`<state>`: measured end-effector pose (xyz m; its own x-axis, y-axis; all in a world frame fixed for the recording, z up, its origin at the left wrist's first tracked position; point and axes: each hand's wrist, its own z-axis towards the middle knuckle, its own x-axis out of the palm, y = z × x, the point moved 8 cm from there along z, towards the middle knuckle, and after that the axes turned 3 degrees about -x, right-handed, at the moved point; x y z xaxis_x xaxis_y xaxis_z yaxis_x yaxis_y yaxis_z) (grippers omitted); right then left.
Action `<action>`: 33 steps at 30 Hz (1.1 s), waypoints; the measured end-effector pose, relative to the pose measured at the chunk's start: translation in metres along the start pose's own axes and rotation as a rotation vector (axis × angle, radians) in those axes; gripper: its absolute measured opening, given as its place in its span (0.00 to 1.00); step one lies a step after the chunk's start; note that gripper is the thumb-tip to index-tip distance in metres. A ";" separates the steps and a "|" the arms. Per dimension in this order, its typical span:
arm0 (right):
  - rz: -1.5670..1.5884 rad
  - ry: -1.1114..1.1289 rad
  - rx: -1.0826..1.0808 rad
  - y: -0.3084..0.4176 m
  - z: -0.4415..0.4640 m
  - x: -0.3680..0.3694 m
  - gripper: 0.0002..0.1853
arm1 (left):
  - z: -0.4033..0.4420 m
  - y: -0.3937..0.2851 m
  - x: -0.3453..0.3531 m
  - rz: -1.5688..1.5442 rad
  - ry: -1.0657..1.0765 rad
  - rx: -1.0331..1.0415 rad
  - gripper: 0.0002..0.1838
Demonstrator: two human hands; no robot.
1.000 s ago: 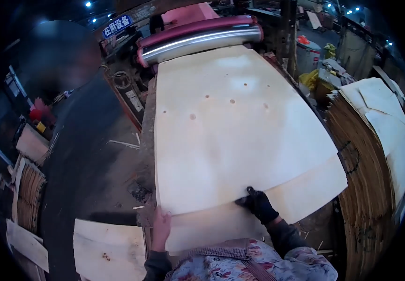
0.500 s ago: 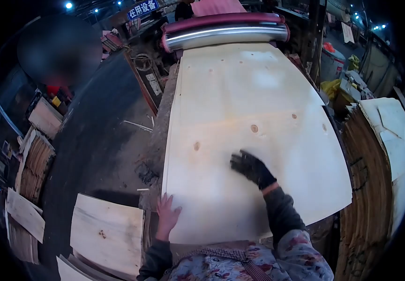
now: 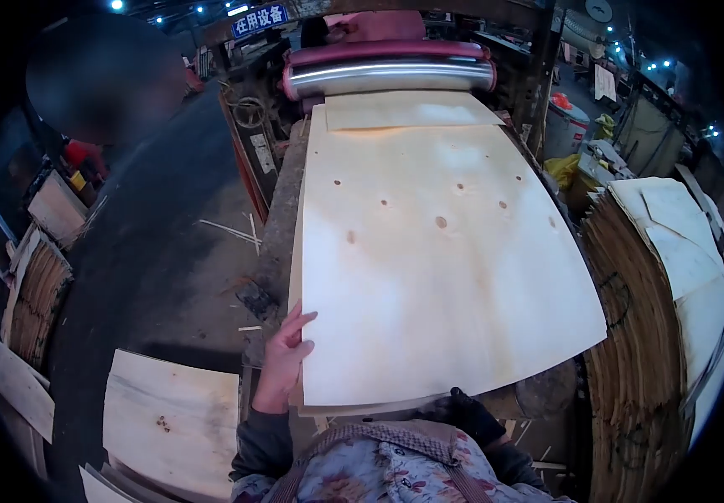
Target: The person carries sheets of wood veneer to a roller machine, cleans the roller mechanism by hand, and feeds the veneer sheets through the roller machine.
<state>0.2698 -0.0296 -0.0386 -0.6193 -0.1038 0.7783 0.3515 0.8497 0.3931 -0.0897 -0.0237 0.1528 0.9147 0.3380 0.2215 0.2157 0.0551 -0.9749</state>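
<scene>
A large pale veneer sheet (image 3: 437, 277) with several knots lies on a stack in front of a metal roller (image 3: 391, 77). My left hand (image 3: 285, 356), bare, is at the sheet's left edge near the front corner, its fingers bent over that edge with the thumb apart. My right hand (image 3: 467, 415), in a dark glove, is at the front edge, its thumb on top and its other fingers hidden below. Another sheet (image 3: 412, 109) lies with its far end at the roller.
At right stands a tall veneer stack (image 3: 630, 310). Lower left are a loose sheet (image 3: 169, 411) and smaller stacks (image 3: 37, 293). Behind the roller, a person's dark sleeve (image 3: 313, 33) shows beside pink material. A drum (image 3: 565, 126) stands back right.
The upper sheet has moved forward into the roller, and a knotted sheet lies behind it. My right hand has drawn back from the sheet's middle to its front edge. My left hand has curled round the left edge.
</scene>
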 end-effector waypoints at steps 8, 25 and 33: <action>-0.215 -0.178 -0.419 0.066 -0.018 0.006 0.19 | 0.005 -0.046 0.003 -0.327 -0.013 0.060 0.31; 0.007 0.270 -0.602 0.291 0.246 0.084 0.08 | 0.013 0.111 -0.059 1.319 -0.454 -0.029 0.37; -0.121 0.401 -0.238 0.179 0.205 0.094 0.22 | 0.015 0.128 -0.092 0.320 -0.262 -0.256 0.27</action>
<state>0.1307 0.2187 0.0045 -0.3624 -0.4261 0.8289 0.4734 0.6820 0.5575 -0.1518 -0.0336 0.0076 0.8391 0.5273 -0.1336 0.0449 -0.3118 -0.9491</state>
